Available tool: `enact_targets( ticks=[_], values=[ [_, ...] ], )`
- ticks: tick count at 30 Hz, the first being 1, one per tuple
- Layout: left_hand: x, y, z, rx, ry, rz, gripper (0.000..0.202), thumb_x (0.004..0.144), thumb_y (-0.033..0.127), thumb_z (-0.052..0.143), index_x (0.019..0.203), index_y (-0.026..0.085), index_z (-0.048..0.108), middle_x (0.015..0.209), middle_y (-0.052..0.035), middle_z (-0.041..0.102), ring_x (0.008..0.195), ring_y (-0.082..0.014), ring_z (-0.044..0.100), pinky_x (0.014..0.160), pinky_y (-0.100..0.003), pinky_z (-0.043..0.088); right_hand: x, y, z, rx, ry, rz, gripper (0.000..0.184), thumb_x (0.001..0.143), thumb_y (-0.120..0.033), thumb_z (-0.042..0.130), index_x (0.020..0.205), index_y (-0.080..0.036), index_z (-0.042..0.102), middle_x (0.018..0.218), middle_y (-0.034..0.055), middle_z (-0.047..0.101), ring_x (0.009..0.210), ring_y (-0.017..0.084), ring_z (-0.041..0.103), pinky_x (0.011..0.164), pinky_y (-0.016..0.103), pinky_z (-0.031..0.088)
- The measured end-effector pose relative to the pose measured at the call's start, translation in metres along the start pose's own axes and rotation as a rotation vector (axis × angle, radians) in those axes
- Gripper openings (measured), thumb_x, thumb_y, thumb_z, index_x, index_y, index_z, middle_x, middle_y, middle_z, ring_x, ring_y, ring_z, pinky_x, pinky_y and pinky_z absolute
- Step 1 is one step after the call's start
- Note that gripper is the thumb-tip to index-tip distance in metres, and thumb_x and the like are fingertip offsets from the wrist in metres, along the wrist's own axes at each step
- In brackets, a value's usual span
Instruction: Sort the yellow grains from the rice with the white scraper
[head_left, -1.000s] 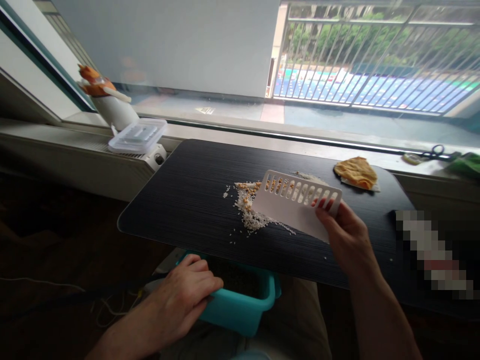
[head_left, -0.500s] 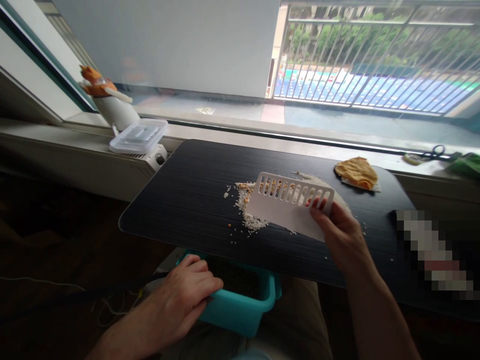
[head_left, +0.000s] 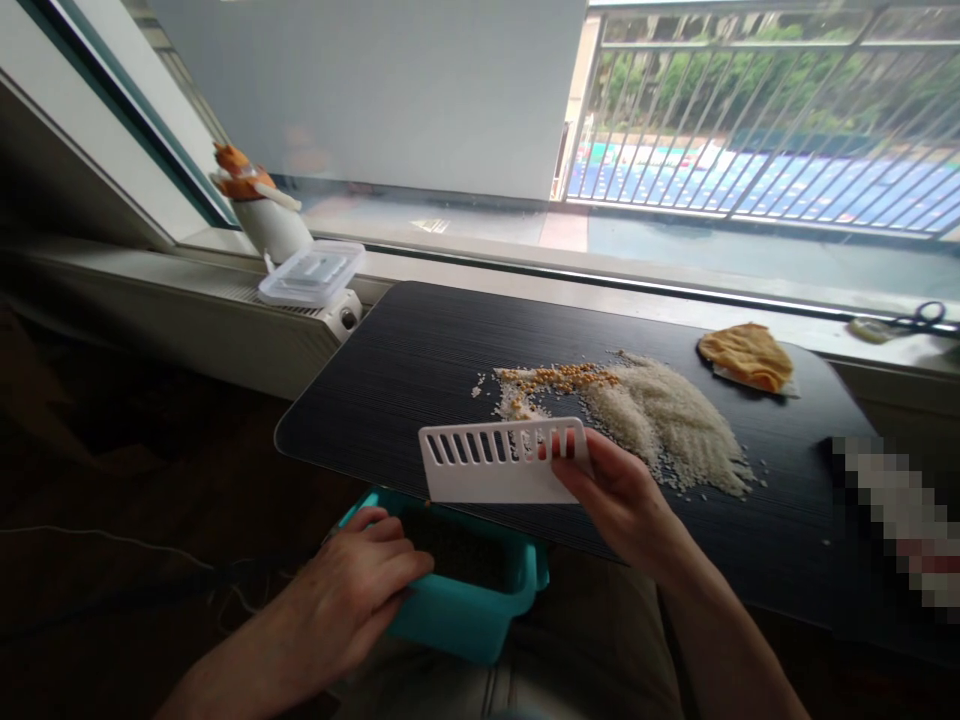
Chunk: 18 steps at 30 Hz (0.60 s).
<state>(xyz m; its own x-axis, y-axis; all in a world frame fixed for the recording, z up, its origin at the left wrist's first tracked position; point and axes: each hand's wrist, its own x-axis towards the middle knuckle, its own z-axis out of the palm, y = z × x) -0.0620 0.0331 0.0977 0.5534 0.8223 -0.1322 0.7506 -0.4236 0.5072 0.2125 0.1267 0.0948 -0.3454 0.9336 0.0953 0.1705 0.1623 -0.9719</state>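
Observation:
My right hand (head_left: 619, 500) grips a white slotted scraper (head_left: 499, 461) by its right end, holding it upright at the near edge of the dark table (head_left: 420, 350), just above a teal bin (head_left: 480, 600). My left hand (head_left: 352, 590) is wrapped over the bin's left rim below the table edge. The bin holds dark small grains. On the table lie a pile of white rice (head_left: 667, 415) and a thin line of yellow kernels (head_left: 559, 377) to its left.
A folded yellow cloth (head_left: 746, 355) lies at the table's far right. On the window ledge stand a white cup with orange items (head_left: 266, 210) and a clear plastic lid (head_left: 311, 275). Scissors (head_left: 911, 320) rest on the ledge at far right.
My right hand has drawn the scraper from the grain pile toward me and left to the table's near edge, uncovering the rice and kernels. My left hand has stayed on the bin.

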Motion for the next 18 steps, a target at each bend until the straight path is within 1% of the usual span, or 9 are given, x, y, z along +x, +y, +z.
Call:
enact_targets(
  ticks=[1,2,5,6,8,11,13,15,18],
  values=[
    [-0.001,-0.001,0.000,0.000,0.008,0.002,0.029,0.084,0.000,0.046,0.097,0.023,0.059,0.090,-0.0015,0.062,0.090,-0.0200,0.055,0.097,-0.039,0.032,-0.005,-0.002,-0.001,0.006,-0.006,-0.003,0.019,0.089,-0.037,0.058,0.090,-0.021,0.067,0.086,0.0036,0.066,0.079,0.016,0.061,0.070,0.024,0.050],
    [-0.002,-0.001,-0.001,-0.003,0.008,-0.002,0.029,0.085,0.001,0.045,0.097,0.023,0.059,0.089,-0.0016,0.062,0.088,-0.0199,0.055,0.095,-0.038,0.033,-0.011,-0.002,-0.001,0.011,0.019,0.000,0.018,0.089,-0.037,0.059,0.089,-0.021,0.067,0.087,0.0042,0.067,0.081,0.017,0.063,0.071,0.025,0.052],
    [0.001,0.001,-0.001,-0.019,-0.021,-0.011,0.026,0.087,0.001,0.043,0.094,0.021,0.059,0.082,-0.0010,0.059,0.081,-0.0186,0.055,0.089,-0.037,0.036,-0.034,0.007,0.004,0.047,0.264,-0.009,0.016,0.088,-0.034,0.060,0.098,-0.025,0.069,0.093,0.0046,0.072,0.083,0.019,0.067,0.075,0.028,0.055],
    [0.003,0.002,0.000,-0.022,-0.026,-0.006,0.027,0.086,0.001,0.043,0.093,0.021,0.059,0.081,-0.0009,0.058,0.080,-0.0184,0.055,0.089,-0.037,0.036,-0.042,0.012,0.007,0.028,0.295,-0.001,0.017,0.088,-0.032,0.060,0.102,-0.026,0.069,0.097,0.0046,0.073,0.086,0.020,0.069,0.077,0.029,0.056],
    [0.006,0.004,0.001,-0.025,-0.034,0.009,0.027,0.084,0.000,0.043,0.093,0.021,0.059,0.081,-0.0010,0.058,0.081,-0.0185,0.055,0.091,-0.038,0.035,-0.055,0.023,0.014,-0.020,0.304,-0.025,0.019,0.086,-0.029,0.062,0.103,-0.028,0.071,0.096,0.0032,0.075,0.082,0.020,0.071,0.074,0.028,0.057],
    [0.012,0.009,0.003,-0.026,-0.038,0.026,0.030,0.083,-0.002,0.043,0.094,0.021,0.059,0.084,-0.0009,0.059,0.084,-0.0186,0.056,0.097,-0.039,0.032,-0.068,0.038,0.016,-0.055,0.449,-0.009,0.020,0.086,-0.029,0.064,0.104,-0.029,0.071,0.098,0.0023,0.076,0.085,0.021,0.072,0.077,0.030,0.059],
    [0.016,0.013,0.004,-0.028,-0.053,0.032,0.030,0.083,-0.002,0.043,0.093,0.021,0.059,0.083,-0.0006,0.058,0.084,-0.0184,0.055,0.097,-0.039,0.032,-0.071,0.042,0.009,-0.068,0.575,0.021,0.019,0.084,-0.031,0.066,0.102,-0.028,0.072,0.097,0.0025,0.077,0.087,0.022,0.073,0.080,0.031,0.059],
    [0.019,0.017,0.004,-0.028,-0.074,0.039,0.029,0.083,-0.001,0.043,0.091,0.021,0.059,0.082,-0.0005,0.058,0.083,-0.0184,0.055,0.096,-0.038,0.034,-0.073,0.043,-0.003,-0.087,0.679,0.052,0.020,0.082,-0.033,0.069,0.100,-0.026,0.073,0.095,0.0032,0.077,0.086,0.023,0.073,0.080,0.032,0.059],
    [0.025,0.021,0.004,-0.028,-0.092,0.051,0.027,0.082,-0.001,0.043,0.088,0.021,0.058,0.082,-0.0004,0.059,0.083,-0.0185,0.054,0.095,-0.037,0.035,-0.073,0.041,-0.024,-0.139,0.794,0.099,0.025,0.080,-0.038,0.071,0.100,-0.023,0.073,0.095,0.0049,0.077,0.087,0.024,0.073,0.081,0.034,0.059]
  ],
)
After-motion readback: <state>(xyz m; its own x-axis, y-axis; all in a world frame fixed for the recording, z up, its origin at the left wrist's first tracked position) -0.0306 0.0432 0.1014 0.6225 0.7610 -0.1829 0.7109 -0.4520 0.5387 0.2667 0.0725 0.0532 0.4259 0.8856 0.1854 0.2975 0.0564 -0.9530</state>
